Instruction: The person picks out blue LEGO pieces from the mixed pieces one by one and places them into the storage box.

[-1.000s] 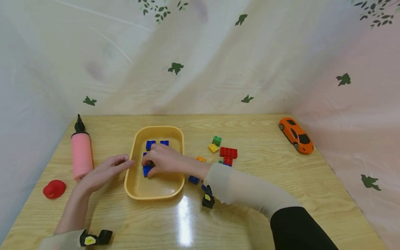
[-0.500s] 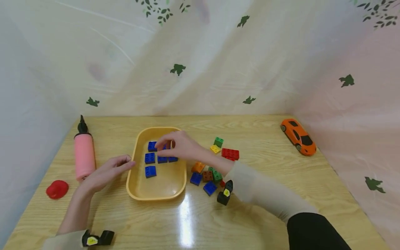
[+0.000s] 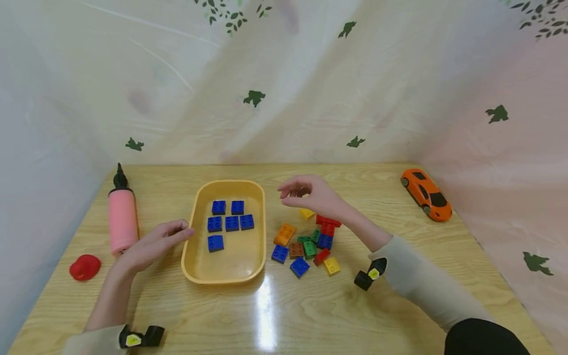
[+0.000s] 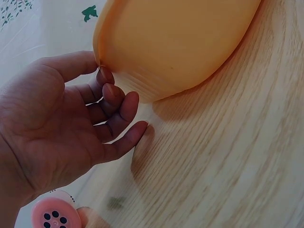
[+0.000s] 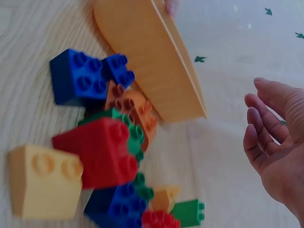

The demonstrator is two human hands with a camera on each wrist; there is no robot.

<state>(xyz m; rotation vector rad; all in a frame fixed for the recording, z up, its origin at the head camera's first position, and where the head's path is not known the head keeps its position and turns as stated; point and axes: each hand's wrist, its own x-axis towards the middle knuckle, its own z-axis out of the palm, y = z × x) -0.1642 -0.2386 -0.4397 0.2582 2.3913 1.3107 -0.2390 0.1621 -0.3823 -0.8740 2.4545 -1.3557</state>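
Observation:
A yellow tray (image 3: 224,276) stands left of centre in the head view, with several blue building blocks (image 3: 215,243) spread inside it. At its left rim is my left hand (image 3: 155,244); the left wrist view shows thumb and fingertips pinching the rim, other fingers curled beneath. My right hand (image 3: 315,195) hovers in the air right of the tray, fingers loosely bent, holding nothing. Below it lies a loose pile of coloured blocks, among them an orange block (image 3: 284,234), a brown block (image 3: 296,250) and a blue block (image 3: 299,267). The hand partly hides the pile's far end.
To the left lie a pink hand pump (image 3: 123,222) with a black nozzle and a red lump-shaped object (image 3: 85,267). An orange toy car (image 3: 427,195) sits at the far right of the wooden table (image 3: 355,315). A printed curtain (image 3: 293,84) hangs behind.
My right hand has left the blue blocks inside the tray, lifting and moving right until above the pile. The left hand stays at the rim.

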